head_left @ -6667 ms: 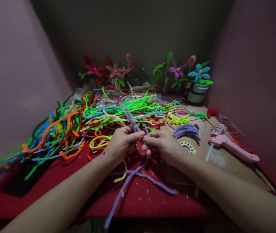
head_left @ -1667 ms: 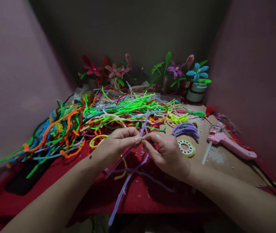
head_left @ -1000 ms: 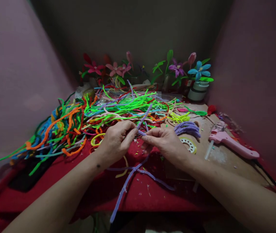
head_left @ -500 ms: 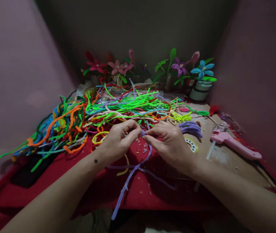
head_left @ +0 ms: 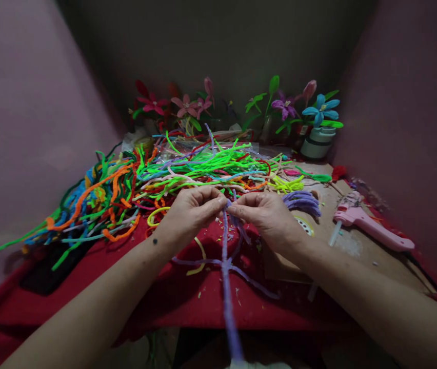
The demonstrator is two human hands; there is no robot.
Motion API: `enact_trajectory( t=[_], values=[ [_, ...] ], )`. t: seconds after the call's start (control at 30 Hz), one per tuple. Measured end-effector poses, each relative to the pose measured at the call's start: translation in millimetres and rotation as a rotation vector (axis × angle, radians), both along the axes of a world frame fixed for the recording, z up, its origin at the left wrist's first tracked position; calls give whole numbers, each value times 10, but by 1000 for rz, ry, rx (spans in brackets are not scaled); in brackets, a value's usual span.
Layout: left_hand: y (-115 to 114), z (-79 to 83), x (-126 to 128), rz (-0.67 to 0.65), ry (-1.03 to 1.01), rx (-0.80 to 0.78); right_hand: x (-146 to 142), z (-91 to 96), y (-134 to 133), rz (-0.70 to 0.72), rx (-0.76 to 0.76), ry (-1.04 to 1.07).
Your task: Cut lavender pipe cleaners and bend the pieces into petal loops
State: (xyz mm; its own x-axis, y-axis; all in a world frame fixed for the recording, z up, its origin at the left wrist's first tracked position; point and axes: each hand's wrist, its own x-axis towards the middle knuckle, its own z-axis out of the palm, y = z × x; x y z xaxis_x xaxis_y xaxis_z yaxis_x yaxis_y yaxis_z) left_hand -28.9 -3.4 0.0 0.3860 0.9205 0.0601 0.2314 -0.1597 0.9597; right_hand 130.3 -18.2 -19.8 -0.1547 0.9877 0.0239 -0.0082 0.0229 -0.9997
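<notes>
Above the red cloth, my left hand (head_left: 199,207) and my right hand (head_left: 262,212) meet fingertip to fingertip, both pinching a purple pipe cleaner (head_left: 225,246). One long strand of it hangs from the fingertips down past the table's front edge. Behind that strand, other purple pipe cleaner pieces (head_left: 255,283) spread left and right over the cloth, and shorter ends show beneath my right fingers. The exact spot where the fingers grip is partly hidden by the fingertips. Near my left wrist a yellow pipe cleaner piece (head_left: 202,251) lies curved on the cloth.
A heap of many-coloured pipe cleaners (head_left: 203,166) spreads behind my hands. To the right are a purple bundle (head_left: 302,203), a tape roll (head_left: 305,225) and a pink glue gun (head_left: 372,225) on cardboard (head_left: 351,266). Pipe-cleaner flowers (head_left: 320,110) stand at the back. A dark phone-like slab (head_left: 49,271) lies left.
The long purple strand has swung from slanting down-left to hanging nearly straight down toward me. Both hands keep their pinch at almost the same place.
</notes>
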Motion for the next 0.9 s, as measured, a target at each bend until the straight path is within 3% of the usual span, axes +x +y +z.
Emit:
enact_trajectory(
  t=[0.13,0.3,0.47,0.57,0.67,0.73,0.83,0.9],
  values=[
    [-3,-30,35,42,-4,29,2,-30,7,7,3,26],
    [-2,-48,41,89,-45,106,-9,-111,7,133,-27,110],
    [-2,-62,41,128,-51,145,-58,-118,-5,183,-167,189],
    [15,-71,38,88,-112,42,-67,-137,0,155,-206,209],
    [51,-102,23,2,-186,-121,-61,-154,-5,176,-171,196],
    [65,-129,20,6,-169,-145,-62,-148,-25,170,-143,147],
    [44,-158,47,100,-94,-68,-84,-114,-69,162,-139,48],
    [7,-168,80,179,2,64,-105,-92,-92,169,-137,6]
  ],
)
